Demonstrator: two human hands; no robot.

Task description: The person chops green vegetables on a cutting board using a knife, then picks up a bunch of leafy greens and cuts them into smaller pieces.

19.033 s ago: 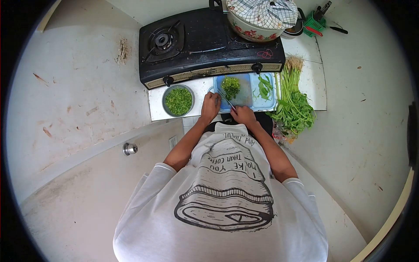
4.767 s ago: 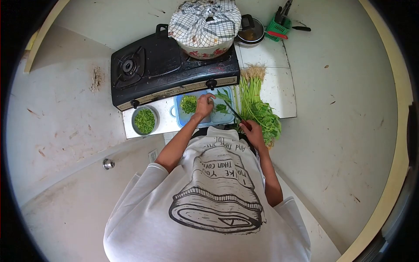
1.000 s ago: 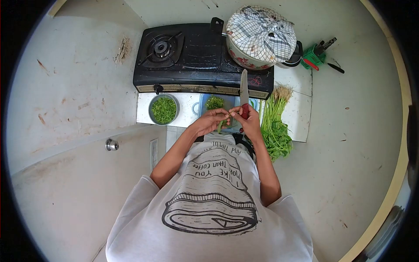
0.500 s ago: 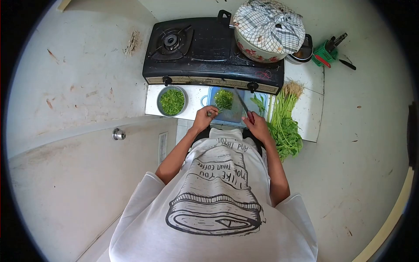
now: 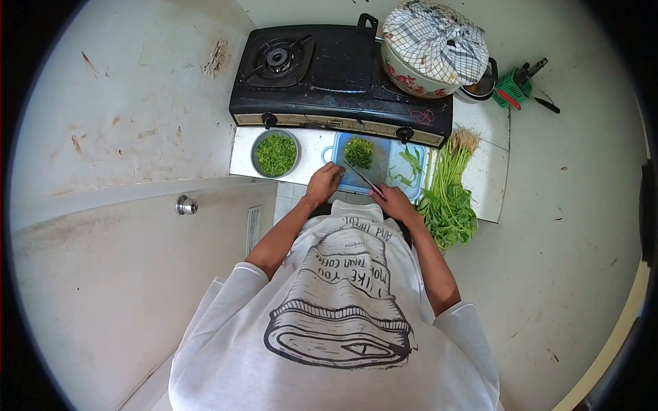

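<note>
My right hand (image 5: 393, 203) grips a knife (image 5: 363, 177), its blade slanting left across the blue cutting board (image 5: 384, 151). The knife tip is just below a small heap of chopped greens (image 5: 358, 153) on the board. At the board's left edge, the fingers of my left hand (image 5: 324, 183) are closed around a small bit of greens, mostly hidden by them. Several loose green leaves (image 5: 410, 161) lie on the right part of the board.
Left of the board stands a grey bowl (image 5: 298, 162) of chopped greens. A rooted bunch of leafy greens (image 5: 449, 198) lies to the right. Behind is a black gas stove (image 5: 336, 103) bearing a cloth-topped flowered pot (image 5: 415, 81). A green basket (image 5: 507, 88) holds utensils.
The knife has swung down and left from upright, its tip now near the chopped heap and my left fingers. More leaf pieces show at the board's right. The view has shifted slightly.
</note>
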